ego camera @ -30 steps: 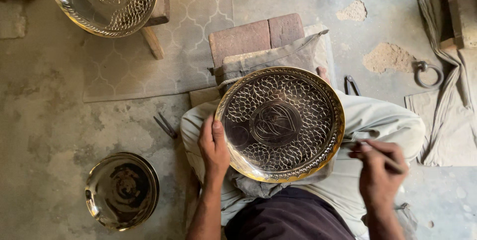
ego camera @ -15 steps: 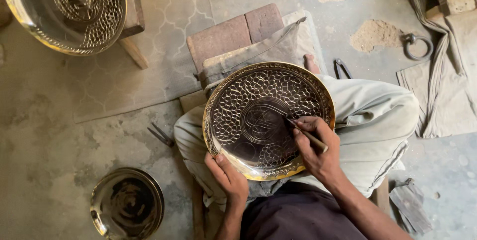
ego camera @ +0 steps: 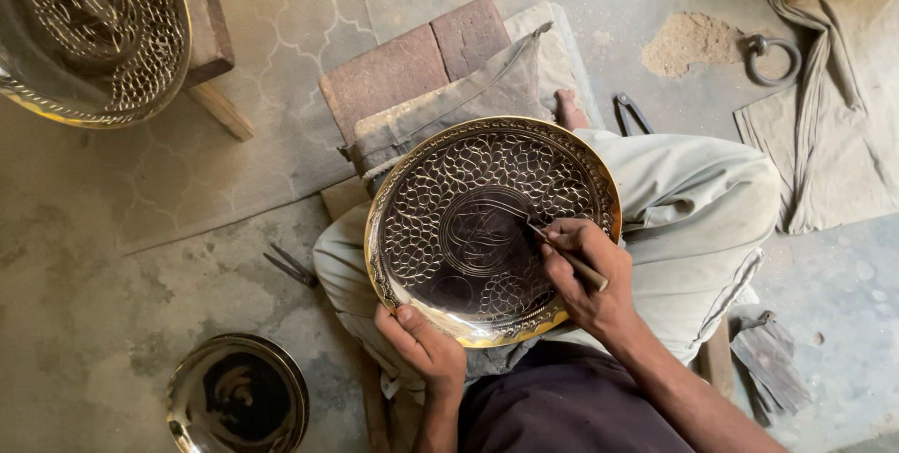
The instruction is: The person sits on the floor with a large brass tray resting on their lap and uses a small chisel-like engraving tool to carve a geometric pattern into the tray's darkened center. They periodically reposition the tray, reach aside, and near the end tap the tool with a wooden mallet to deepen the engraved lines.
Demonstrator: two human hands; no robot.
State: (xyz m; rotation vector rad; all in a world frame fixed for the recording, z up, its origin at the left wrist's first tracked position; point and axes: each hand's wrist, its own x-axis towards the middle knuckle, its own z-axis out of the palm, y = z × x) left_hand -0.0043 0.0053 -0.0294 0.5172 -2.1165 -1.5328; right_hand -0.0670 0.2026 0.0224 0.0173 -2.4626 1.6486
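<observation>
— Head camera first: what do we have on our lap?
— We have the round engraved brass tray (ego camera: 487, 228), tilted on our knees above the folded cloth cushion (ego camera: 449, 106).
— Our hands?
— Our left hand (ego camera: 423, 348) grips its lower rim, fingers curled under, thumb on top. Our right hand (ego camera: 585, 275) pinches the thin metal engraving tool (ego camera: 565, 254), tip on the tray's centre.

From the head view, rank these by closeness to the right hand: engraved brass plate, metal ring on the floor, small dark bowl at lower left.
From the right hand:
1. Engraved brass plate, directly under it, on the lap.
2. Metal ring, upper right, on the floor.
3. Small dark bowl, lower left, on the floor.
</observation>
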